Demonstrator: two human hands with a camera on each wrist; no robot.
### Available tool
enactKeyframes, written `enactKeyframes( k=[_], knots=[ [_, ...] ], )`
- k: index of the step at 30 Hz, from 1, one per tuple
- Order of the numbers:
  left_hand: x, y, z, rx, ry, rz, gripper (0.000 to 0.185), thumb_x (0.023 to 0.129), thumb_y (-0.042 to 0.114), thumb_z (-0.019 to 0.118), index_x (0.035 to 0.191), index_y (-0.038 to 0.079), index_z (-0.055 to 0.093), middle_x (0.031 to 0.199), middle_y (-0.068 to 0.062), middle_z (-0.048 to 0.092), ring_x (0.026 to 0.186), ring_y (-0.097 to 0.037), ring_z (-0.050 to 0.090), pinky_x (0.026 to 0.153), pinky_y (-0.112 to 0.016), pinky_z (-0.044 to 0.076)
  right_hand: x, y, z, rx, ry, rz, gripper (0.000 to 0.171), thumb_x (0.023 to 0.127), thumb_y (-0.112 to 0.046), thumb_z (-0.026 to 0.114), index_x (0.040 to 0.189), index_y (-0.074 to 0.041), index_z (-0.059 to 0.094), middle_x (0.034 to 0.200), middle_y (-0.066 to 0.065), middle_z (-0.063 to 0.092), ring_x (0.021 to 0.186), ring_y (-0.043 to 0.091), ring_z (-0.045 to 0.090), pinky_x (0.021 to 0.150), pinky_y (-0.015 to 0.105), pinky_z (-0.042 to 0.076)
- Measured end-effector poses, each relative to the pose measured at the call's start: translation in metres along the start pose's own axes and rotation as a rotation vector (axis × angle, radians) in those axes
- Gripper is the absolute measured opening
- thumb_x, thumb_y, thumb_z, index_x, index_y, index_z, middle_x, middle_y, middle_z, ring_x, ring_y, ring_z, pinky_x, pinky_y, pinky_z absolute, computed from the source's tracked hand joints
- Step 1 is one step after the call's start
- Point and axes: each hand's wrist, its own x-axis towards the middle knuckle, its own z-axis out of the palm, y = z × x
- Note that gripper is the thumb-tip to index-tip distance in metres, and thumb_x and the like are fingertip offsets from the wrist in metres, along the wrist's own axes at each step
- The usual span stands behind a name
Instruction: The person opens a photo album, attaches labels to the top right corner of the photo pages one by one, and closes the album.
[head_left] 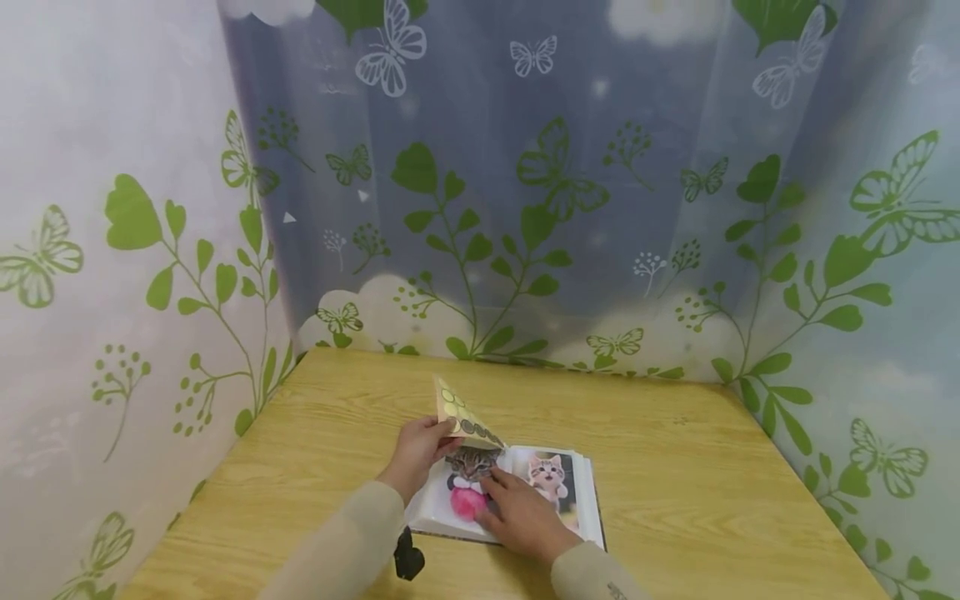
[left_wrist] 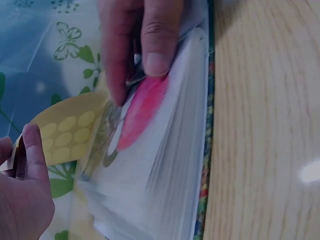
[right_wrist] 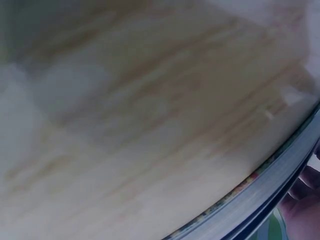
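The left hand (head_left: 417,450) pinches a lifted yellow page (head_left: 459,414) of the photo album (head_left: 517,492) lying on the worktop (head_left: 675,467); the right hand (head_left: 525,518) presses flat, fingers straight, on the open pages.

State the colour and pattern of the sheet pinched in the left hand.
The sheet is pale yellow with rows of round dots, clearest in the left wrist view.
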Motion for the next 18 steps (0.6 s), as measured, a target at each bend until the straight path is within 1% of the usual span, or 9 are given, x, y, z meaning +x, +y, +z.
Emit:
enactKeyframes(
  k=[3, 6, 9, 11, 13, 15, 18],
  knots=[
    [-0.003, -0.005, 0.005, 0.020, -0.005, -0.011, 0.029, 0.100, 0.010, 0.059, 0.116, -0.015, 0.058, 0.089, -0.015, 0.069, 0.074, -0.015, 0.068, 0.077, -0.031, 0.059, 0.000, 0.001, 0.001, 0.001, 0.029, -0.006, 0.059, 0.097, -0.045, 0.058, 0.140, -0.006, 0.055, 0.146, 0.019, 0.048, 0.130, 0.037, 0.049, 0.104, 0.052, 0.043],
    [-0.007, -0.009, 0.011, 0.006, -0.015, -0.026, 0.029, 0.100, 0.010, 0.059, 0.115, -0.014, 0.058, 0.087, -0.014, 0.069, 0.071, -0.014, 0.067, 0.075, -0.031, 0.059, 0.001, 0.001, 0.001, -0.006, 0.087, -0.029, 0.057, 0.094, -0.044, 0.062, 0.136, -0.004, 0.059, 0.142, 0.019, 0.052, 0.126, 0.038, 0.053, 0.102, 0.052, 0.045],
    [-0.010, -0.012, 0.016, -0.013, -0.031, -0.032, 0.029, 0.100, 0.009, 0.059, 0.115, -0.015, 0.057, 0.087, -0.016, 0.070, 0.071, -0.015, 0.068, 0.075, -0.031, 0.060, 0.002, 0.002, -0.003, -0.026, 0.178, -0.058, 0.048, 0.091, -0.040, 0.067, 0.125, -0.005, 0.067, 0.134, 0.015, 0.059, 0.119, 0.034, 0.058, 0.098, 0.050, 0.048],
    [-0.010, -0.014, 0.018, -0.015, -0.036, -0.032, 0.029, 0.100, 0.009, 0.059, 0.115, -0.015, 0.057, 0.086, -0.015, 0.070, 0.071, -0.014, 0.068, 0.074, -0.031, 0.060, 0.002, 0.003, -0.007, -0.021, 0.252, -0.057, 0.039, 0.090, -0.035, 0.070, 0.117, -0.006, 0.071, 0.127, 0.012, 0.063, 0.114, 0.031, 0.061, 0.096, 0.049, 0.049],
    [-0.011, -0.015, 0.019, -0.015, -0.042, -0.030, 0.028, 0.100, 0.009, 0.058, 0.114, -0.015, 0.057, 0.085, -0.014, 0.069, 0.071, -0.015, 0.069, 0.074, -0.030, 0.060, 0.004, 0.004, -0.013, -0.019, 0.330, -0.033, 0.031, 0.090, -0.030, 0.072, 0.111, -0.008, 0.073, 0.119, 0.008, 0.067, 0.107, 0.028, 0.064, 0.092, 0.048, 0.051],
    [-0.010, -0.017, 0.019, -0.015, -0.045, -0.033, 0.027, 0.100, 0.009, 0.058, 0.114, -0.014, 0.058, 0.085, -0.013, 0.069, 0.072, -0.014, 0.069, 0.074, -0.030, 0.059, 0.006, 0.005, -0.019, 0.001, 0.405, 0.014, 0.023, 0.090, -0.026, 0.073, 0.105, -0.009, 0.074, 0.108, 0.005, 0.069, 0.099, 0.026, 0.066, 0.087, 0.046, 0.053],
    [-0.012, -0.018, 0.018, -0.016, -0.053, -0.038, 0.028, 0.100, 0.009, 0.058, 0.115, -0.015, 0.058, 0.085, -0.013, 0.070, 0.074, -0.015, 0.069, 0.075, -0.030, 0.059, 0.011, 0.007, -0.027, 0.048, 0.482, 0.093, 0.015, 0.091, -0.024, 0.072, 0.098, -0.011, 0.075, 0.096, 0.003, 0.069, 0.090, 0.024, 0.066, 0.082, 0.046, 0.053]
  ],
)
